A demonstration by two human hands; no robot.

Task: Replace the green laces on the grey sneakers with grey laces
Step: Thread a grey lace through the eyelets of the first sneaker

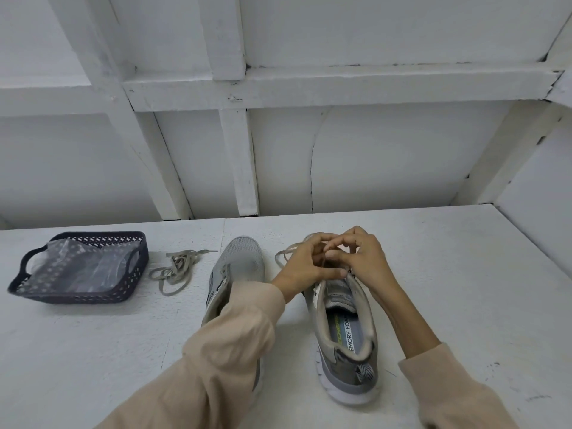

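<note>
Two grey sneakers stand on the white table, heels towards me. The right sneaker [343,339] has its tongue and insole showing. Both hands work over its lace area. My left hand [305,263] pinches a grey lace [283,253] that loops out to the left of the shoe's toe. My right hand [360,258] has its fingers curled at the same spot, pinching the lace at the eyelets. The left sneaker [241,264] is partly hidden under my left sleeve. A second grey lace [175,269] lies loose in a tangle left of it. No green lace is visible.
A dark perforated basket [130,274] holding clear plastic wrapping sits at the far left of the table [464,274]. A white panelled wall rises behind the table's back edge.
</note>
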